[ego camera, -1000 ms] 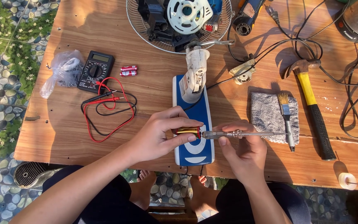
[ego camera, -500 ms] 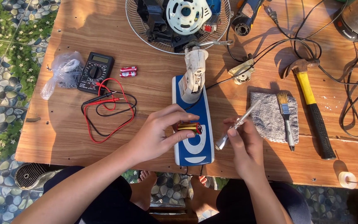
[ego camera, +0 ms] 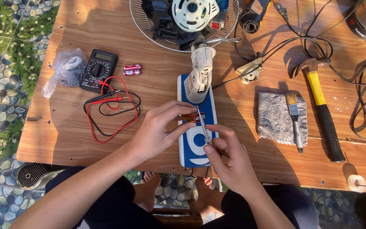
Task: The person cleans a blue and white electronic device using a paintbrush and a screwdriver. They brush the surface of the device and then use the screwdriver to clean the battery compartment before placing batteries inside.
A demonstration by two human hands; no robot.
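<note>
The right hand (ego camera: 229,159) pinches a thin, stiff metal screwdriver shaft (ego camera: 201,124) between thumb and fingertips, tip raised toward the left hand (ego camera: 159,131), whose fingers close on the small amber-and-red handle piece (ego camera: 190,118). Both look light, rigid and probably slick, best gripped near the joint. Beneath the fingers lies a blue-and-white fan base (ego camera: 195,140); beyond it a wire fan guard (ego camera: 149,29); left, a black multimeter (ego camera: 99,70).

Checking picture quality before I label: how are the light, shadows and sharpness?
Head view: hard sunlight, dark shadows beside the hammer and cables; left hand, right hand and screwdriver sharp; edges bend slightly.
</note>
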